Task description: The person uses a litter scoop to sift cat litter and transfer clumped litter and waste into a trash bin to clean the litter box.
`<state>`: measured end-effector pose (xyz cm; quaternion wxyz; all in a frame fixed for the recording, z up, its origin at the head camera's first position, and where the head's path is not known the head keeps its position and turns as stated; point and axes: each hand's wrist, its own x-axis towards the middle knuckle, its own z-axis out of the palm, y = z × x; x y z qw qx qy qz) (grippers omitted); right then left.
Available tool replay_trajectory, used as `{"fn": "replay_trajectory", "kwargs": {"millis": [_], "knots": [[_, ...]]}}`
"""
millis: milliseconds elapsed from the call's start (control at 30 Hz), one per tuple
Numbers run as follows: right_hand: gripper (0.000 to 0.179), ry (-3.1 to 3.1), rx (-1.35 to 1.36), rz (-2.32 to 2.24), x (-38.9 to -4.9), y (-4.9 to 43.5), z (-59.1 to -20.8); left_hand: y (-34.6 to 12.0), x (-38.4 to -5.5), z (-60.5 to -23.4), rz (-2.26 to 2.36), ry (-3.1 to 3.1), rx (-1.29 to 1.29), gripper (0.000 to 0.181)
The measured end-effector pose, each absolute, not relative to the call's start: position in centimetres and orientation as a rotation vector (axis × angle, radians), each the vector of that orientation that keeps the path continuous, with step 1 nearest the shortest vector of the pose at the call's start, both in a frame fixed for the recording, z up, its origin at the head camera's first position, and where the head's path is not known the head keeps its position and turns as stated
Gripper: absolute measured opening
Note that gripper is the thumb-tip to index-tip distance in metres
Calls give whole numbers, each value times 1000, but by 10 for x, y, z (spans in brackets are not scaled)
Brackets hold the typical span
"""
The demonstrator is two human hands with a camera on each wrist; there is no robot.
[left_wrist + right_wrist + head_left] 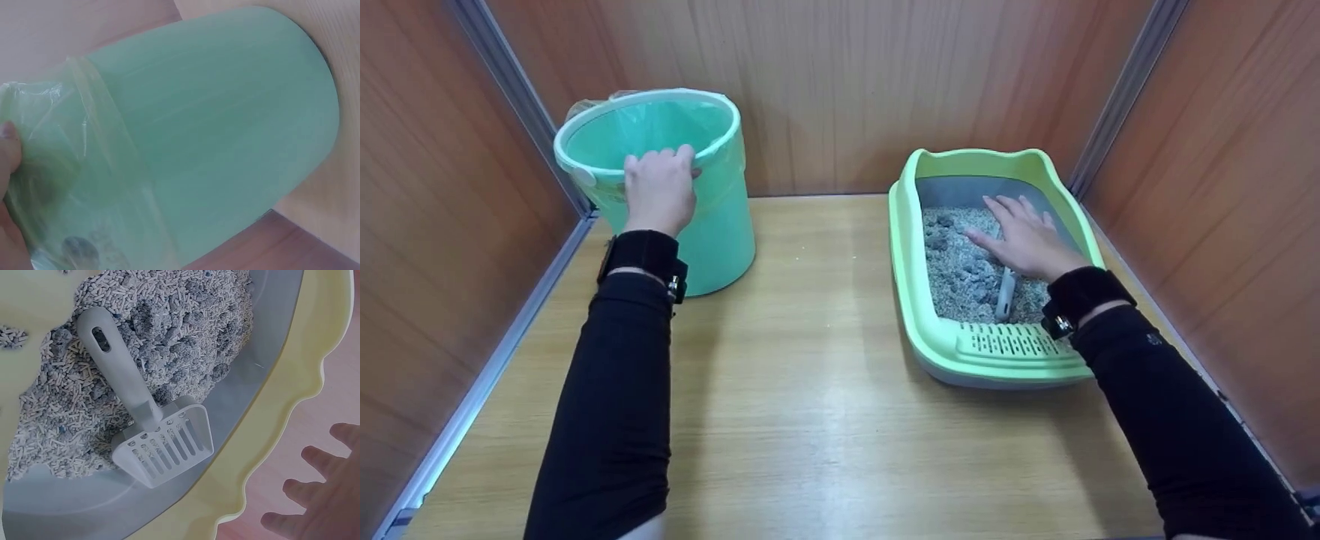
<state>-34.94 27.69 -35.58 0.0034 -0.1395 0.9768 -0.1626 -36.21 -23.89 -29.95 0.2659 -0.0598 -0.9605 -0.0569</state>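
Note:
My left hand (660, 191) grips the near rim of a green trash bin (718, 225), fingers over the edge. A clear plastic bag (50, 129) lines the bin and is folded down over its outside. Over the litter box (916, 315), which has a light green rim, my right hand (1026, 238) hovers with fingers spread and nothing in it. Grey pellet litter (169, 332) with darker clumps fills the box. On the litter lies a grey slotted litter scoop (121, 377); in the head view my right hand hides part of it.
Wood-grain panels (825, 90) enclose the back and both sides of the wooden surface (810, 420). Bin and litter box stand well apart, left and right. A perforated step (1012, 343) forms the box's near end. A few tiny crumbs are scattered between them.

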Motion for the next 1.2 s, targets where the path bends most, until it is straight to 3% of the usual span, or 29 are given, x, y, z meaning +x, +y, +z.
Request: {"fn": "replay_trajectory", "kwargs": {"millis": [1200], "knots": [[95, 3038, -429, -505, -347, 287, -360, -169, -295, -306, -134, -2458, -331, 20]]}}
